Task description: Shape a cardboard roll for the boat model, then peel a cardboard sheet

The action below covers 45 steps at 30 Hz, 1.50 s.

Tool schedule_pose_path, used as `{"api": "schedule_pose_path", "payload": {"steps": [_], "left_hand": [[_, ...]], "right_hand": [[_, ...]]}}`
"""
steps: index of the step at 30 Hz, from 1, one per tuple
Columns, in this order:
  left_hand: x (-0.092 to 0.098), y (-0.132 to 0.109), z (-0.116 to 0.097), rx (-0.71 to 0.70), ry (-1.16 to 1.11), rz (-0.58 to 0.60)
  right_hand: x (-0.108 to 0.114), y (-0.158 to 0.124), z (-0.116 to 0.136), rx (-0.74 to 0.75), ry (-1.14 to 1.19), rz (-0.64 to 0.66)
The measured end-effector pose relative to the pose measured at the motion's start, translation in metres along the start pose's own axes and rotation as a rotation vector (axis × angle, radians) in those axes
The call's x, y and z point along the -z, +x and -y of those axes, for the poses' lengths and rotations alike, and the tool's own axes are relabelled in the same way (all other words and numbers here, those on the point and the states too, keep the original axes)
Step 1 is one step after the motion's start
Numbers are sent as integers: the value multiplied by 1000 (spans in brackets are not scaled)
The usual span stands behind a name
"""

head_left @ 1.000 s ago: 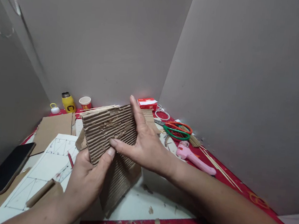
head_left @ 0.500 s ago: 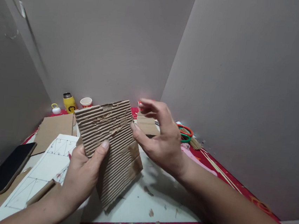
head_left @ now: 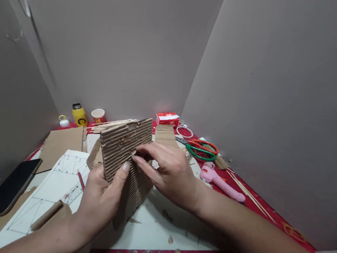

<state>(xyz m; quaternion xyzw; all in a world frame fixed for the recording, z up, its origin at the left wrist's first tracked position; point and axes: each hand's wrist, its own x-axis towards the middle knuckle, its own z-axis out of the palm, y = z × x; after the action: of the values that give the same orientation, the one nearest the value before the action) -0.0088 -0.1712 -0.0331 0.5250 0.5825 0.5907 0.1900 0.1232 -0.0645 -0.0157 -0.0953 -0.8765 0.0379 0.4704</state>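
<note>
My left hand (head_left: 102,191) grips a piece of corrugated cardboard (head_left: 114,147) by its left side, thumb across the ridged face. The cardboard is held up and tilted, its ridges bare, with torn paper scraps clinging to the middle. On that face, my right hand (head_left: 167,170) pinches a small paper scrap (head_left: 133,152) between thumb and forefinger. Its other fingers are curled and partly hidden. Below the cardboard lies a white sheet (head_left: 159,225) dotted with torn bits of paper.
On the left lie a phone (head_left: 9,186), a drawing with truss lines (head_left: 43,186), a red pencil (head_left: 80,179) and flat cardboard (head_left: 62,146). Behind stand a yellow bottle (head_left: 79,116) and paper cup (head_left: 98,115). Scissors (head_left: 202,149) and a pink glue gun (head_left: 222,185) lie right.
My right hand has moved left and down onto the cardboard face, its fingers closing in a pinch. The cardboard has turned and shifted slightly right in my left hand.
</note>
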Motion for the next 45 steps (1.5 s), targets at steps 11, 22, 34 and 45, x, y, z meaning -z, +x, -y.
{"api": "schedule_pose_path", "payload": {"steps": [11,22,34,45], "left_hand": [[-2,-1,-3,20,42,9],[4,4,-7,366,-452,-68],[12,13,-12,533,-570,-169],[7,8,-7,360,-473,-82]], "right_hand": [[2,0,-1,92,-34,93],[17,14,-43,-254,-92,-165],[55,21,-7,-196,651,461],[1,10,-14,-490,545,82]]}}
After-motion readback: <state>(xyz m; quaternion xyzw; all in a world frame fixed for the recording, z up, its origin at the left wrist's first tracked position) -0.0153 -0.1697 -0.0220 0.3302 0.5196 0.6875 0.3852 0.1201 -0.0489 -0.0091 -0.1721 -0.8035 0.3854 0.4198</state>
